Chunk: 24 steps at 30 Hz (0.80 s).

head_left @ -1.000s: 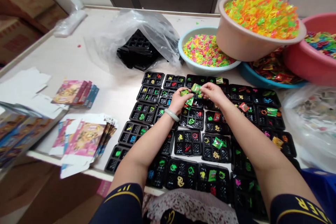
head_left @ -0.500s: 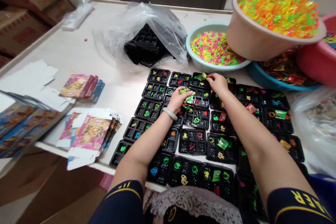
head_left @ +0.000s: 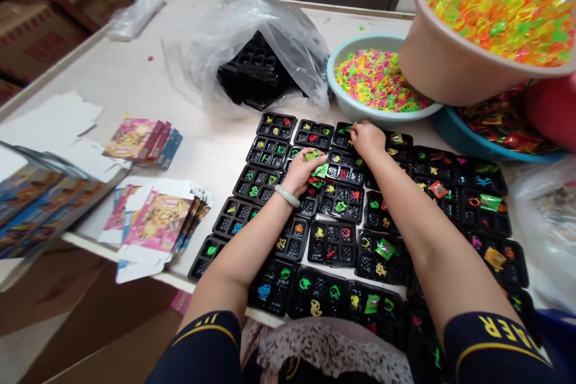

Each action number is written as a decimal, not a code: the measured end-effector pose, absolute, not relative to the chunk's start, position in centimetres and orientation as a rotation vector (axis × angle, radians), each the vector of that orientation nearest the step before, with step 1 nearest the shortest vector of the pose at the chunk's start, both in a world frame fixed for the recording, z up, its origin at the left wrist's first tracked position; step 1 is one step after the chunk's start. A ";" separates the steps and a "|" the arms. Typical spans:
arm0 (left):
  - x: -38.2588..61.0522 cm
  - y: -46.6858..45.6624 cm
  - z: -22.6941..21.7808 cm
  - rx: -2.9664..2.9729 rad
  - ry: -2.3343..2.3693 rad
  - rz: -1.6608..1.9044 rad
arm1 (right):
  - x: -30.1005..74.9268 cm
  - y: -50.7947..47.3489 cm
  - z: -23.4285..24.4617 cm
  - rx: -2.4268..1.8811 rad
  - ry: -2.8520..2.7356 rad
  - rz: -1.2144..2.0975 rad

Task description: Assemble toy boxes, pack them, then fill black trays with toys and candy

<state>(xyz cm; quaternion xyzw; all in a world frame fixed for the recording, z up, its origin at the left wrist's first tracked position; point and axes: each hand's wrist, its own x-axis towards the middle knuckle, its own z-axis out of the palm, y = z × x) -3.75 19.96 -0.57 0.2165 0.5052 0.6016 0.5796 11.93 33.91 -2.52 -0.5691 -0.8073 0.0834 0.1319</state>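
Observation:
My left hand, with a pale bangle on its wrist, is closed around several small green packets above the middle of the trays. My right hand is over a black compartment tray in the far row, its fingers drawn together and pointing down. A sliver of yellow-green shows by its fingertips, but what they pinch is hidden. Rows of black trays around both hands carry small coloured plastic pieces. Some also hold a packet, such as a green packet and a red packet.
Behind the trays stand a light blue basin of small rings, a beige tub and a blue basin of packets. A clear bag contains stacked black trays. Printed boxes lie at left, near the table edge.
My right hand has moved slightly left and down over the far tray, and now covers the green packet seen there before. My left hand keeps its packets. The view has shifted a little.

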 end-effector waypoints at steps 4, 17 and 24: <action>-3.7 19.6 -0.6 0.464 1.153 1.394 | 12.8 33.2 -2.1 -1.544 -2.300 0.189; -2.7 18.7 -0.3 0.232 1.111 1.460 | 14.7 26.5 -0.9 -1.404 -2.184 0.692; -1.3 17.2 0.3 0.152 1.076 1.435 | 13.3 18.6 0.6 -0.756 -2.182 0.968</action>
